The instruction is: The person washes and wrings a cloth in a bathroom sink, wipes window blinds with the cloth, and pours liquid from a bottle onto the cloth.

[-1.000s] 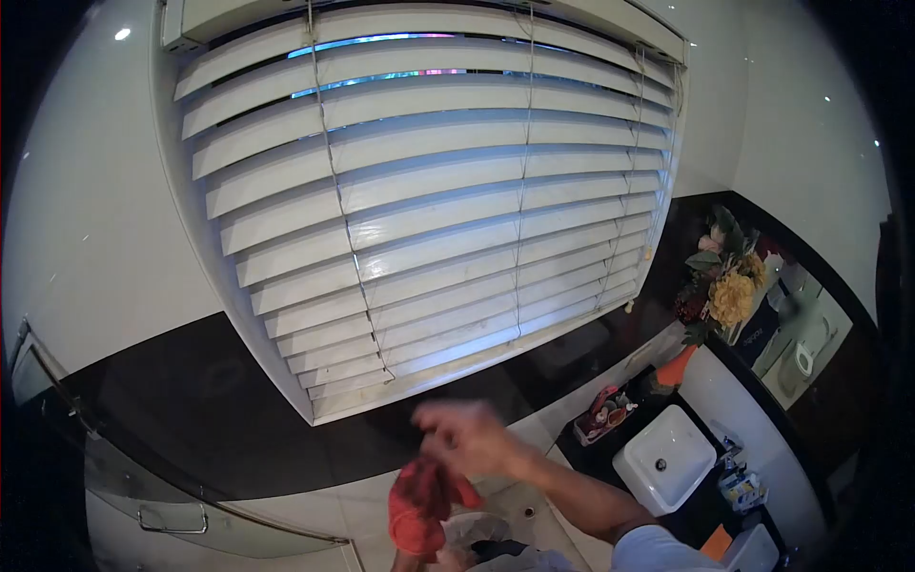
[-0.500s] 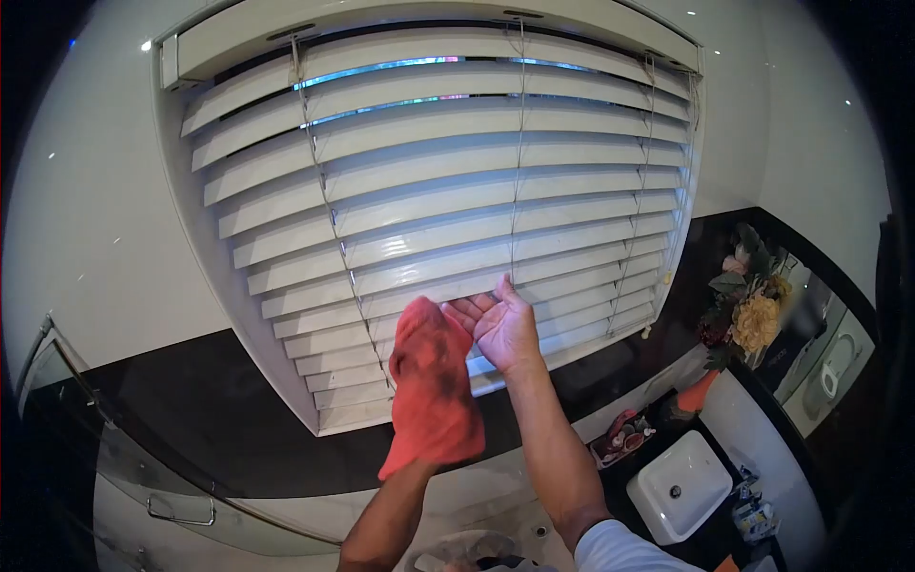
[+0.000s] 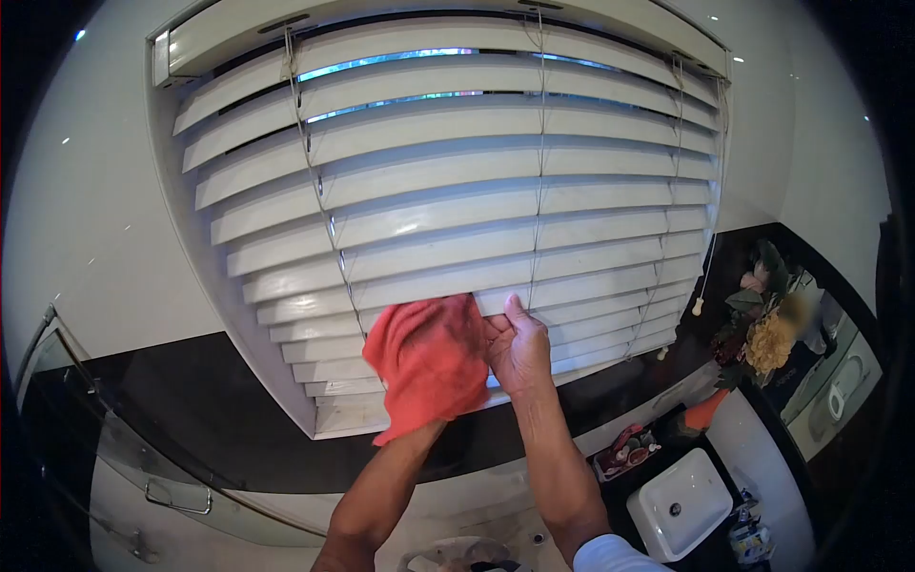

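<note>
A red cloth [image 3: 431, 353] is draped over my left hand [image 3: 431, 431], hiding the fingers so that only the wrist and forearm show. The cloth's top edge meets the lower edge of a slat on the white window blind [image 3: 429, 224]. Just to its right, my right hand [image 3: 519, 353] pinches the same slat [image 3: 494, 301], thumb on the front face and fingers curled underneath. A thin blind cord [image 3: 539, 191] runs down close to the right thumb.
A white basin [image 3: 681, 505] stands at lower right, with bottles [image 3: 751, 539] beside it. Artificial flowers [image 3: 767, 338] sit near a mirror [image 3: 839, 372]. At lower left is a glass panel with a metal handle [image 3: 179, 498]. Dark tile [image 3: 162, 400] borders the window.
The cloth has spread wider and shifted up against the slat. My right hand has gone from fingers loosely curled to pinching the slat. The view has shifted slightly.
</note>
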Motion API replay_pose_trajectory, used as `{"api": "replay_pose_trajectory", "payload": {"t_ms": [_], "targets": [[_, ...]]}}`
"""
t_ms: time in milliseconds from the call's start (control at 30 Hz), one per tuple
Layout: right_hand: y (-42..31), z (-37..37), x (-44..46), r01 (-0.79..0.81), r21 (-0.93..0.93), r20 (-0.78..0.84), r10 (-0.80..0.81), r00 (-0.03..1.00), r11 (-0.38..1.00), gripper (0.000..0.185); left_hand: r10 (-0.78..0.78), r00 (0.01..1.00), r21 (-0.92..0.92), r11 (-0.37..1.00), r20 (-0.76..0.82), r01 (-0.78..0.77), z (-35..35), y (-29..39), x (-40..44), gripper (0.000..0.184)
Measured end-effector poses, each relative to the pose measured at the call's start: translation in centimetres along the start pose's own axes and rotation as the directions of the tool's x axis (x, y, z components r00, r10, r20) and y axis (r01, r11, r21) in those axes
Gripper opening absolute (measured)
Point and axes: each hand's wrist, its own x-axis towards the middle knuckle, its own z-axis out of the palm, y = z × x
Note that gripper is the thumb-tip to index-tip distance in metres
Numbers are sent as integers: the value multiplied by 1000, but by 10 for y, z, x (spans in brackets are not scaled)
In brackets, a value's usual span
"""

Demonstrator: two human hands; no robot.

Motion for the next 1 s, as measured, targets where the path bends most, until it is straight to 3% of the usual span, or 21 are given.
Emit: {"api": "replay_pose_trajectory", "payload": {"t_ms": [33,67,100,133,167,200,300,367,400,567,600,700,767,800,833,900,967,1000], "targets": [[2,6,-3,22,55,33,-24,999,998,31,-22,998,-156,987,65,32,0,2,2,36],[5,-17,9,-59,-153,-73,48,996,987,31,-39,992,-282,957,120,71,-3,5,2,35],[9,-23,14,-10,-218,-90,-10,996,976,32,-20,990,-292,955,138,59,-7,11,1,35],[9,-12,7,30,-88,-20,-32,999,996,31,62,998,-26,998,32,-62,-17,21,-5,35],[8,-1,-1,65,50,41,-67,997,997,30,171,985,252,955,-39,-156,-28,31,-9,34],[4,5,-3,47,46,51,-50,997,998,30,296,936,336,916,-190,-221,-38,36,-8,34],[14,15,-7,-61,189,54,52,997,980,31,179,961,212,968,-213,-133,-68,47,-38,23],[40,9,-7,-215,301,191,162,968,929,35,110,944,106,991,-310,-80,-66,31,-55,13],[59,0,0,-228,230,286,158,945,946,40,80,938,116,992,-339,-42,-66,14,-60,18],[85,57,-7,-351,188,311,283,907,917,43,-48,868,156,977,-494,143,-87,-49,-85,39],[85,56,-10,-272,146,277,225,934,951,43,-60,854,161,973,-517,166,-93,-50,-85,42],[91,61,-10,-155,44,260,139,956,987,42,-1,949,282,955,-316,95,-99,-56,-62,46],[96,63,-9,2,-6,197,-1,980,1000,37,30,989,342,940,-148,23,-93,-55,-51,48],[95,60,-8,1,-9,196,1,981,1000,37,32,944,206,978,-329,38,-86,-55,-49,48],[92,56,-7,-36,-1,182,36,983,999,33,31,944,202,979,-329,39,-88,-60,-51,48],[85,52,-10,-63,12,161,61,985,998,30,160,936,472,882,-312,7,-99,-72,-55,45],[82,59,-16,-87,17,182,82,980,996,27,-149,984,626,759,-102,179,-142,-35,-28,46],[84,59,-15,-100,29,180,93,979,995,28,-214,955,489,823,-206,290,-148,-34,-30,46]]}}
